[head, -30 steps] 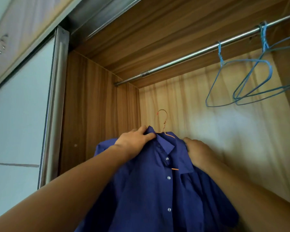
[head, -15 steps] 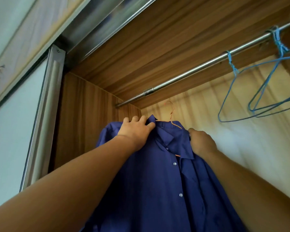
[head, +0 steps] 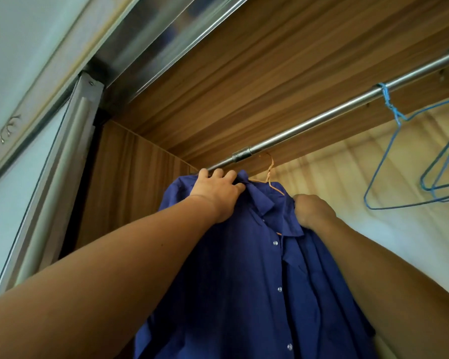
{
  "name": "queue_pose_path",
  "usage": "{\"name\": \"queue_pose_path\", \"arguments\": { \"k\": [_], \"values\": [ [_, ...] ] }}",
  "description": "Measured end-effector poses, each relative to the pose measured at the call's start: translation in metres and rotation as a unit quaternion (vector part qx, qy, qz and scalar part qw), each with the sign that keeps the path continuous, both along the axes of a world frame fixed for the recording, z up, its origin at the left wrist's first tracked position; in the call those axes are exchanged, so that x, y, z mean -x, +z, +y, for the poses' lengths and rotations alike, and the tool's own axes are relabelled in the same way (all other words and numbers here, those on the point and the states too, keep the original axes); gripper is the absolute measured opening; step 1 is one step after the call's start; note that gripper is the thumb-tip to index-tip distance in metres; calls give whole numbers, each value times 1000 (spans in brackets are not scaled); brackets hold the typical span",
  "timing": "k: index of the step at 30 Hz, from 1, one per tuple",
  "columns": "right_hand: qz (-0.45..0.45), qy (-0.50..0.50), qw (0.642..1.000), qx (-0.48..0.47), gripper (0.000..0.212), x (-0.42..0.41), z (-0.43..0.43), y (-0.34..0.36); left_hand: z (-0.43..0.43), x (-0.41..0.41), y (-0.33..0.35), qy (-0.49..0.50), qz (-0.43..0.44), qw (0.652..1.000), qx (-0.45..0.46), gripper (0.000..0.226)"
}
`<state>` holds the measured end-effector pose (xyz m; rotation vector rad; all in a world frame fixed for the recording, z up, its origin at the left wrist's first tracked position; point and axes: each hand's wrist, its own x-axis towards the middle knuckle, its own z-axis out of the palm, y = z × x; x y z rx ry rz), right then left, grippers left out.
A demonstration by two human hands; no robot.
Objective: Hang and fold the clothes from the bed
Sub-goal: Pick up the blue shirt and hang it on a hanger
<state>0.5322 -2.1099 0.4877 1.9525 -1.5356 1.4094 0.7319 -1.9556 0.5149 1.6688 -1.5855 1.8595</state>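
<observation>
A dark blue button-up shirt (head: 246,275) hangs on an orange wire hanger (head: 270,174), raised inside a wooden wardrobe. The hanger's hook sits right at the steel rail (head: 309,125); whether it is over the rail I cannot tell. My left hand (head: 215,190) grips the shirt's left shoulder beside the collar. My right hand (head: 311,211) grips the right shoulder, fingers curled into the cloth.
Blue wire hangers (head: 410,161) hang farther right on the rail, free rail between them and the shirt. The wardrobe's wooden side wall (head: 130,182) stands close on the left, with a sliding door frame (head: 60,182) beyond it.
Both hands have lifted the shirt and hanger upward, from well below the rail until the hook reaches it. The view has tilted up.
</observation>
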Motion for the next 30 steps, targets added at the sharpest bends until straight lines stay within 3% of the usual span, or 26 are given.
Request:
{"name": "queue_pose_path", "arguments": {
  "k": [5,15,21,24,26,28,30],
  "values": [
    [-21,9,1000,12,29,-9,-2,27,5,1,16,-4,5,1000,29,45],
    [-2,81,996,22,28,-75,11,34,36,-24,3,41,138,989,19,44],
    [-38,147,988,15,28,-94,12,11,35,-39,-18,32,189,981,-8,39],
    [-81,187,978,42,51,-99,20,-11,30,-39,-33,35,198,979,19,45],
    [-129,212,967,55,68,-99,29,-25,23,-38,-43,45,153,985,68,58],
    [-128,246,960,36,61,-100,34,-37,17,-37,-52,33,99,988,115,64],
    [-120,284,951,-5,39,-100,32,-45,10,-36,-58,6,99,987,126,67]
  ]
}}
